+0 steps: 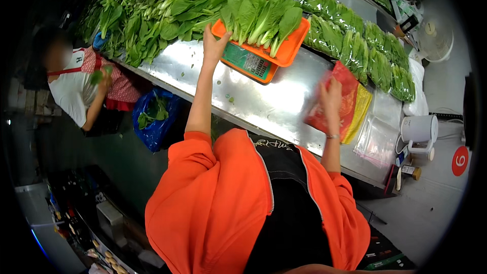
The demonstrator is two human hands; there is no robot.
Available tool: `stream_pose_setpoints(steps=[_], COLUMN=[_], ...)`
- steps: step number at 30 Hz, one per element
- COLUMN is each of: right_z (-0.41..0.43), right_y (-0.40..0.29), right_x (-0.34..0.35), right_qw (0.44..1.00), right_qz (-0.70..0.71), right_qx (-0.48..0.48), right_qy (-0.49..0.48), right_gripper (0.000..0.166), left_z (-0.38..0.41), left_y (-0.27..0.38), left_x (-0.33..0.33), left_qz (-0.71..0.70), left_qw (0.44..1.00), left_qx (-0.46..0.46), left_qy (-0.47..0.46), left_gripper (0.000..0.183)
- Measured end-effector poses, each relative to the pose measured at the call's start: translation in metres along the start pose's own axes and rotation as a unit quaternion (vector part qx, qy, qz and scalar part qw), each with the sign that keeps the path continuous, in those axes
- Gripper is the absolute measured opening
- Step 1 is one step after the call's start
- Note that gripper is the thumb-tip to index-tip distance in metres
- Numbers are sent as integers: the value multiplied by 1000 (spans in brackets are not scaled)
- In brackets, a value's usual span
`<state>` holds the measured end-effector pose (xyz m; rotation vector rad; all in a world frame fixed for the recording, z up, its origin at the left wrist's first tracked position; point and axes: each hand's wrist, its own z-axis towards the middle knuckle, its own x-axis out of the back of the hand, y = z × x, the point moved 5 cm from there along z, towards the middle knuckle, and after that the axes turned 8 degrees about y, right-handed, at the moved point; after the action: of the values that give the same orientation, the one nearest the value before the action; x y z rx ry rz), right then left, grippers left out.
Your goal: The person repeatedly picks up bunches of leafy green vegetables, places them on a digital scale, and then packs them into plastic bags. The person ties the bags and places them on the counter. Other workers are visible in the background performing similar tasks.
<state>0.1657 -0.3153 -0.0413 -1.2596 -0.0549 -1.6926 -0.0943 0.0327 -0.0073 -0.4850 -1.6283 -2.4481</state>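
An orange plastic tray (295,43) sits on a digital weighing scale (251,62) with a green keypad panel. Several heads of leafy greens (262,19) lie side by side in the tray, stems toward me. My left hand (215,45) holds the tray's left corner, its thumb along the near rim. To the right, my right hand (330,95) grips a red patterned cloth (344,83); motion blurs the cloth's left side. Beneath it lies a yellow cloth (359,110). Both are on the metal worktable (243,102).
Loose greens (152,19) are heaped at the left. Bagged greens (354,42) line the back right. Clear plastic bags (378,139) lie near the right end, beside a white kettle (418,128). A co-worker (81,83) sits left, near a blue bag (152,121).
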Motion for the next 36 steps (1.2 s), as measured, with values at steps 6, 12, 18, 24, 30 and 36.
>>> stream_pose_setpoints(steps=[6, 12, 18, 24, 30, 36], right_z=[52, 57, 51, 48, 36, -56], right_y=[-152, -167, -164, -163, -126, 47], right_x=[-52, -85, -91, -91, -32, 9], right_qw=[993, 993, 990, 981, 970, 987], right_qz=[109, 87, 130, 180, 233, -42], right_qx=[15, 15, 5, -25, 0, -114], right_qy=[-40, -73, -59, -71, 63, 106], right_gripper=[63, 80, 83, 82, 58, 42], left_z=[0, -48, -52, -21, -3, -49], left_y=[65, 119, 82, 91, 69, -122], left_x=[-47, -66, -91, -84, 35, 144], left_qz=[66, 203, 288, -256, -341, -117], left_qw=[990, 958, 926, 874, 918, 963], left_qx=[-118, -200, -230, 203, 164, 241], left_qy=[31, -12, -76, -360, -115, 26], left_gripper=[93, 57, 32, 24, 30, 24])
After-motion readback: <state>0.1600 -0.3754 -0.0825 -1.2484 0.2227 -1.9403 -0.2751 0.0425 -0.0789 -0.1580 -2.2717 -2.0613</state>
